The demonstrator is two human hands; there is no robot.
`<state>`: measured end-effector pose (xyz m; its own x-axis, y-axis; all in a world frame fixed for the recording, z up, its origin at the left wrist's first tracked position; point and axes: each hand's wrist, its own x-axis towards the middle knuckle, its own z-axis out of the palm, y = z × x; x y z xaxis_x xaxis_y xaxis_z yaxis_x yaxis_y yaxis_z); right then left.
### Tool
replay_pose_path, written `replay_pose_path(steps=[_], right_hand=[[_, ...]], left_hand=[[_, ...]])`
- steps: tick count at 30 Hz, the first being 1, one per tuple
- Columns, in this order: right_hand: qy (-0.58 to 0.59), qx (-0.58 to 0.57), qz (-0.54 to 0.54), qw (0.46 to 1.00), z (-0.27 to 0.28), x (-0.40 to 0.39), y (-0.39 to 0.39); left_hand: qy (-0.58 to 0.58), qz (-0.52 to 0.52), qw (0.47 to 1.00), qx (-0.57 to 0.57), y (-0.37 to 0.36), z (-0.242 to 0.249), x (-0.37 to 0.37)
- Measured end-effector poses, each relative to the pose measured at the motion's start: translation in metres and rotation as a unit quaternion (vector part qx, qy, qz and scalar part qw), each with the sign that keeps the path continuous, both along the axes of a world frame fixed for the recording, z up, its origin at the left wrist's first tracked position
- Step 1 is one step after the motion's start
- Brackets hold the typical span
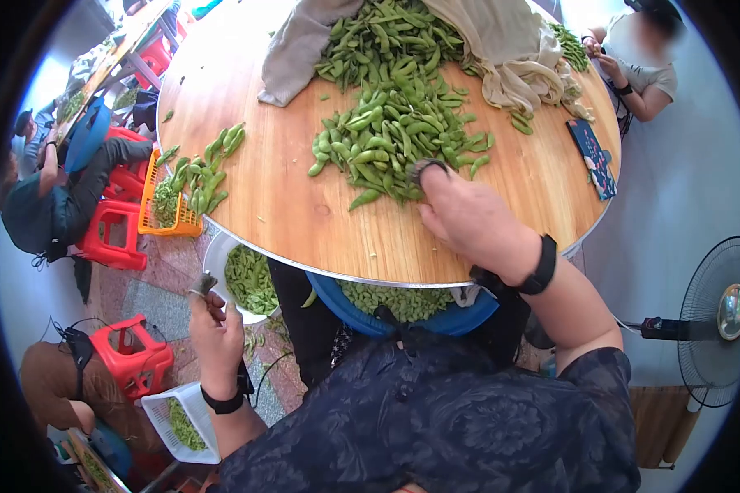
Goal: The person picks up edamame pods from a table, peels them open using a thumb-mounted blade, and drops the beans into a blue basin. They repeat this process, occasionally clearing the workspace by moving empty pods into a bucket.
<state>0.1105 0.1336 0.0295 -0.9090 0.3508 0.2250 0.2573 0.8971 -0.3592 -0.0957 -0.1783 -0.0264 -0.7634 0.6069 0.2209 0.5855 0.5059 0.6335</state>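
Note:
Green bean pods (395,123) lie heaped on the round wooden table (279,189), spilling out from under a beige cloth (304,45). My right hand (477,218) is at the near edge of the heap, with dark coverings on its fingertips; its fingers are bent against the pods, and what they hold is hidden. Off the table edge at the left, my left hand (216,329) is raised over the white basin (214,263) side, thumb and fingers close together, a dark covering on one finger. Anything between those fingers is too small to make out. Shelled beans (399,300) fill a blue basin (329,300) at my lap.
A phone (592,160) lies at the table's right edge. An orange basket (150,205) and a white basket (160,419) stand left, near red stools (113,234). A fan (715,320) is at the right. Other people sit at left and upper right.

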Motion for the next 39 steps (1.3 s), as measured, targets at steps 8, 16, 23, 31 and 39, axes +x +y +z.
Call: replay_pose_path(steps=[8, 16, 23, 31, 39], right_hand=[[-0.023, 0.011, 0.035, 0.999, 0.019, 0.005, -0.008], [0.083, -0.004, 0.214, 0.973, 0.022, 0.034, -0.047], [0.075, -0.239, 0.026, 0.968, 0.009, 0.055, -0.049], [0.019, -0.354, 0.017, 0.935, -0.003, 0.054, -0.058], [0.039, -0.328, 0.069, 0.941, -0.009, 0.056, -0.061]], left_hand=[[-0.473, -0.217, 0.850, 0.087, 0.057, 0.034, 0.041], [-0.682, -0.388, 0.615, 0.081, 0.135, 0.021, 0.085], [-0.607, -0.353, 0.701, 0.128, 0.133, 0.019, 0.096], [-0.333, -0.403, 0.841, 0.139, 0.129, 0.011, 0.106], [-0.110, -0.442, 0.874, 0.168, 0.131, 0.022, 0.107]])
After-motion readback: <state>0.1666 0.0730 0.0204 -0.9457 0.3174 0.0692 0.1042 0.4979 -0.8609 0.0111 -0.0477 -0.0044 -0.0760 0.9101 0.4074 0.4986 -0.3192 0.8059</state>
